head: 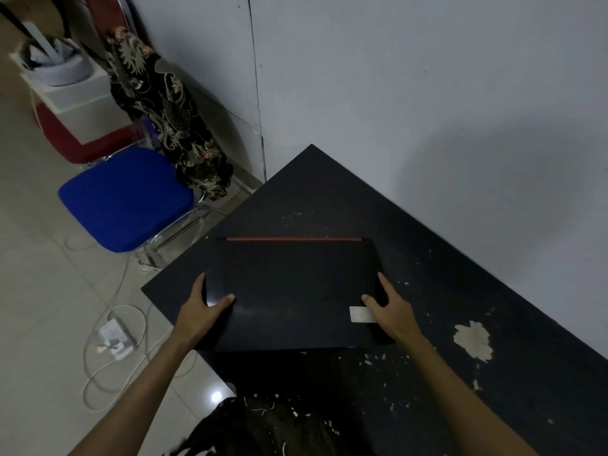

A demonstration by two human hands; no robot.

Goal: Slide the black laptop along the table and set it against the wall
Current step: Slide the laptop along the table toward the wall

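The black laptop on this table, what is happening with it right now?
A person holds the closed black laptop with both hands: the left hand grips its left edge and the right hand its right edge, near a pale sticker. It lies flat on the dark table, its red-striped edge facing the table's far corner. It is not yet against the wall; bare tabletop shows between them.

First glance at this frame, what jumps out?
Both hands grip the closed black laptop on the dark table: the left hand at its left edge, the right hand at its right edge beside a pale sticker. The laptop sits short of the grey wall. A bright blue chair seat stands out on the floor at left.
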